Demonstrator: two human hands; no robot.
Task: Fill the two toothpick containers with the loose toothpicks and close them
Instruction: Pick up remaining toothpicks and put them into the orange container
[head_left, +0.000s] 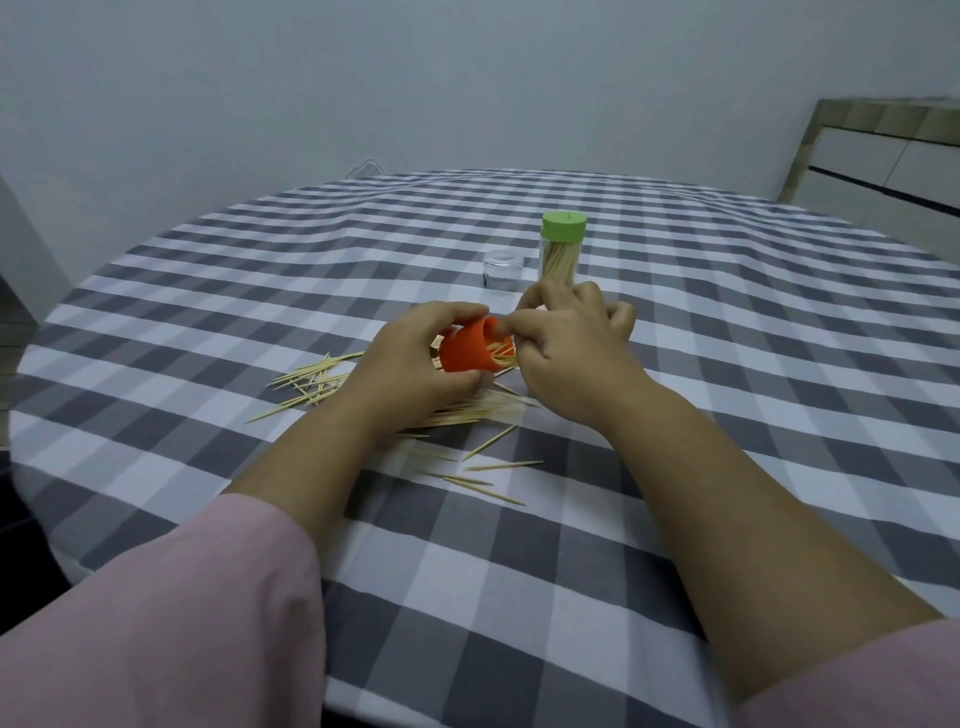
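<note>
Two hands meet near the table's (208, 249) centre: your left hand (410, 358) grips the orange container (467, 348), tipped with its mouth toward your right hand (566, 343), which pinches toothpicks (506, 358) lengthwise into that opening.

The left hand (410, 358) covers the back and underside of the orange container (467, 349), so how far the container reaches behind the palm cannot be told. Just right of that container, the right hand (571, 345) hides its own fingertips and whatever they pinch. Below the container, both wrists lie over part of the loose toothpicks (467, 415). Beyond it, the right hand's knuckles mask the base of the green-lidded container (562, 249). The pink sleeves (171, 623) run off the bottom edge.
</note>
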